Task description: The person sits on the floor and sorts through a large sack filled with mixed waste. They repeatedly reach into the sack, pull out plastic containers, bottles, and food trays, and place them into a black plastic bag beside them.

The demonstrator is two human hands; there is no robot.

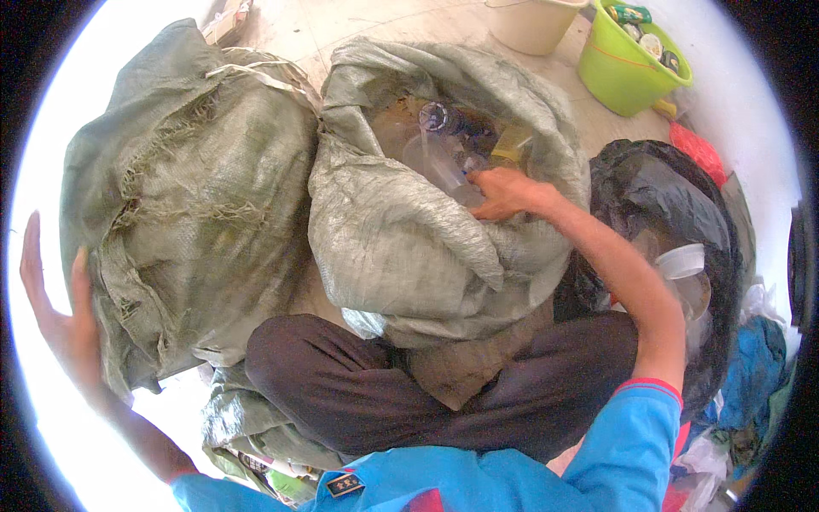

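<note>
In front of my crossed legs stands an open grey-green woven sack [401, 256] with its rim rolled outward. My right hand [508, 192] reaches in over its right side, fingers curled at the end of a clear plastic bottle [444, 166]. Part of that grip is hidden. Deeper inside lie a bottle with a round ribbed base [435, 117] and a yellowish piece [510, 145]. Far to the left, my left hand [64, 320] is raised with fingers spread, holding nothing. It is beside a full, bulging woven sack [213, 188] and looks slightly blurred.
A black plastic bag [661, 183] is at my right, with a white plastic cup [681, 262] and clear containers. Behind stand a green bucket [627, 85] of cans and a cream bucket [533, 26]. Blue cloth or plastic [755, 371] lies at far right.
</note>
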